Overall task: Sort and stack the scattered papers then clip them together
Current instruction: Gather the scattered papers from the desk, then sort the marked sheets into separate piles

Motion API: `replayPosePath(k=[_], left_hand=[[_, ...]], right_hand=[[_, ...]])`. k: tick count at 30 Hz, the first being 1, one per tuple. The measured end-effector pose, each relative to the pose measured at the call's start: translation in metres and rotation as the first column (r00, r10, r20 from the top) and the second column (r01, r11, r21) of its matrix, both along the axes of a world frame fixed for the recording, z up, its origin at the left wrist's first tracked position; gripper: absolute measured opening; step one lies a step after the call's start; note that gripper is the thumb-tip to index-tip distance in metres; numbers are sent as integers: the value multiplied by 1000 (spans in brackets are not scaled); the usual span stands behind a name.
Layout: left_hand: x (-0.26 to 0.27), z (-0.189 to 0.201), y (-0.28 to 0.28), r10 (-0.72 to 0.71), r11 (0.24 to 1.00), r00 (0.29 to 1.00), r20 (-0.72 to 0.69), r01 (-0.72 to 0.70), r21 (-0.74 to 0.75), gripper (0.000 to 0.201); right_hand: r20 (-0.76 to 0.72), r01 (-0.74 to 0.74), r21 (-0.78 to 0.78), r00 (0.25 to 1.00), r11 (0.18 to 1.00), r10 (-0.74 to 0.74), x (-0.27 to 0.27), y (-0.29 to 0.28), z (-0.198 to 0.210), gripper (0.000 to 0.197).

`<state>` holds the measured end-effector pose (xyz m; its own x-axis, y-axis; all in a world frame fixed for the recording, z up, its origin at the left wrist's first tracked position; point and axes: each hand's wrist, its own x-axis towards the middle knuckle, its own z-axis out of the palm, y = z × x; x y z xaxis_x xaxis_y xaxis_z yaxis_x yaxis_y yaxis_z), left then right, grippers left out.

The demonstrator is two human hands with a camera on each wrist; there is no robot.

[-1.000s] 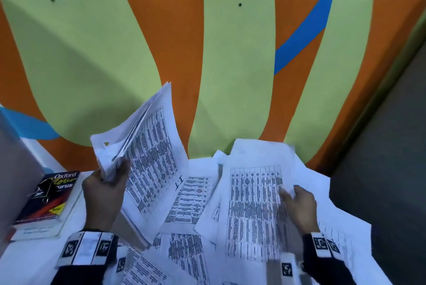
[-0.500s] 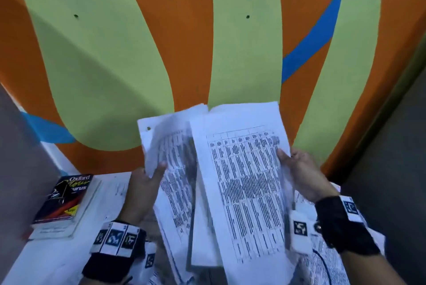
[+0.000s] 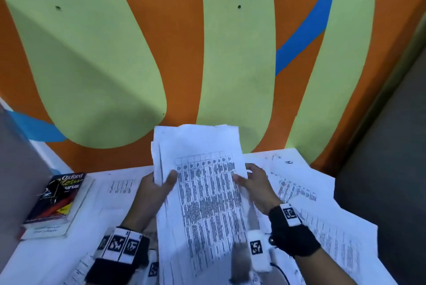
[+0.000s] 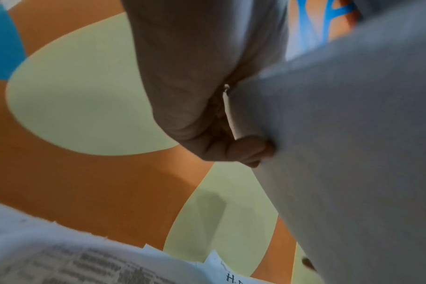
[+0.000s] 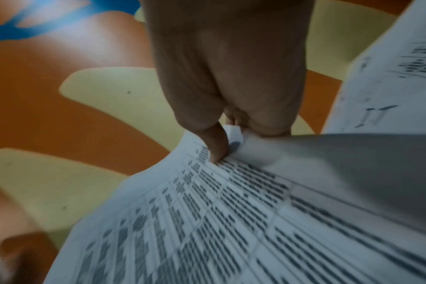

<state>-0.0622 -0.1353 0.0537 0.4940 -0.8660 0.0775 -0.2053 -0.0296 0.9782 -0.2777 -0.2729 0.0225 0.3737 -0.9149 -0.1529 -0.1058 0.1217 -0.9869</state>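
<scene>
A stack of white printed papers (image 3: pixel 202 183) is held upright above the white table (image 3: pixel 46 252), tables of text facing me. My left hand (image 3: pixel 159 183) grips its left edge, thumb on the front sheet. My right hand (image 3: pixel 251 181) pinches the right edge. In the left wrist view the left hand (image 4: pixel 231 134) curls round the stack of papers (image 4: pixel 341 153). In the right wrist view the right hand (image 5: pixel 226 138) has its thumb pressed on the top sheet (image 5: pixel 231 221). More loose sheets (image 3: pixel 299 190) lie on the table to the right. No clip can be made out.
A dark Oxford thesaurus (image 3: pixel 57 197) lies on another book at the table's left edge. An orange, green and blue painted wall (image 3: pixel 207 54) rises right behind the table. A grey surface (image 3: pixel 387 169) stands to the right. Other sheets (image 3: pixel 119 188) lie flat behind my left hand.
My right hand lifted a sheet off the table and brought it onto the bundle in my left hand. Both hands now hold one joined stack at the middle.
</scene>
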Motion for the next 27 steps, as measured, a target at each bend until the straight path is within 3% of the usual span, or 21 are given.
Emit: replayPosePath(k=[3,5,8,10,12,16,20,22,23,25,27], left_hand=[[4,-1,-6,13,999,992,122,-6,-54,39],[10,3,-11,79,992,988,132,-65,-110,49],[7,21,-14,150,977,983,107,-131,-166,50],[3,24,-17,123,978,992,29,-116,-175,35],[-1,16,-17,68,987,998,13,-65,-150,35],[-2,-7,-24,161,986,987,-14,-162,-47,54],[5,2,-29,185,982,983,23,-184,-45,89],[3,7,-26,172,982,985,19,-170,-78,59],[0,7,-23,159,985,987,29,-156,-71,36],[-8,1,-20,143,989,988,66,-140,-44,14],[-11,-7,-16,208,978,973,97,-206,-35,27]], right_hand=[[-5,57,-346,998,937,-62,6,11,23,7],[50,100,-502,995,859,-87,10,14,42,10],[76,121,-595,993,795,-95,16,15,56,22],[41,73,-571,997,818,-61,16,14,51,23],[-9,10,-506,1000,862,-17,15,14,36,23],[-76,-16,-480,997,877,-23,20,16,16,24],[3,31,-561,999,827,-35,27,21,43,15],[-11,5,-529,1000,848,-13,28,19,44,29],[-80,-40,-492,997,870,0,28,16,39,41],[-326,-102,-364,945,926,-25,29,10,16,71],[-589,-121,-175,808,977,-5,26,12,-6,92]])
